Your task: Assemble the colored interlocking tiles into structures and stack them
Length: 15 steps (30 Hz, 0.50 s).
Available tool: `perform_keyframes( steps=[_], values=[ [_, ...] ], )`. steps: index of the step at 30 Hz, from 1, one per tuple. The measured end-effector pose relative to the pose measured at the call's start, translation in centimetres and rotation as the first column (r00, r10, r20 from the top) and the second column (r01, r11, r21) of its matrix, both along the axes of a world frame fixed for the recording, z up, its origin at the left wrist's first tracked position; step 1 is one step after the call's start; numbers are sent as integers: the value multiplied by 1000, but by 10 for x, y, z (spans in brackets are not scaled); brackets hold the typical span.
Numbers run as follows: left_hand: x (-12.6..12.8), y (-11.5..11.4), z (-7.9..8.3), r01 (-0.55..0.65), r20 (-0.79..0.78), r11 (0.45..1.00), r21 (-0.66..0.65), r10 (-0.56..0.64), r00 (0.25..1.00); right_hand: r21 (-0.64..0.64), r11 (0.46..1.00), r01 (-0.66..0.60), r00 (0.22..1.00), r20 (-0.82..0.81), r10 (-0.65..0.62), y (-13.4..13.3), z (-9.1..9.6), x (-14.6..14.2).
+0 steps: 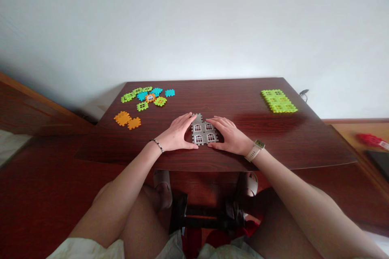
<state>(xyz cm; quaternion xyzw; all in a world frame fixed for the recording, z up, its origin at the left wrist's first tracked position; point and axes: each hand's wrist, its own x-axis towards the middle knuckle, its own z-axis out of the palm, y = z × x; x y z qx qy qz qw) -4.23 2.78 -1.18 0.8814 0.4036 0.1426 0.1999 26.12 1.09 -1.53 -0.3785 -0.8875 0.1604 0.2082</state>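
Past the far edge of the table (243,93) there is a big pale wall (194,24) with nothing hung on it. Near the middle of the table's front part lies a flat gray block (197,118), with a hand on each side. It looks like five gray tiles are already joined, four with white windows and one plain. One spot at the far right corner has no tile. At the right, a green sheet (273,99) looks all joined up too. Over at the left, other bits lie apart from the block: green tiles (142,106), blue tiles (169,93), an orange tile with a white window (150,98) and plain orange pieces (122,118). So I think some joining is done, and these are not part of it.

Both hands are curved like a big C. The left hand (174,136) and the right hand (235,139) have thumbs near and fingers far, with the gray block held between. I can't tell how hard they press.

Dark brown wood makes up the table, and it shines a bit. A black cord (304,92) pokes out behind its right side.
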Motion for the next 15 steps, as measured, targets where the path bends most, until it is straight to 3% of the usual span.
perform_keyframes(
  steps=[10, 15],
  values=[
    [3, 4, 1, -4, 103, 1000, 8, 3, 995, 2, 1000, -9, 1000, -28, 9, 1, 0, -1],
    [2, 4, 1, -17, 138, 999, -50, 24, 990, -3, 1000, 13, 998, -67, -13, -1, 3, -1]
  ],
)
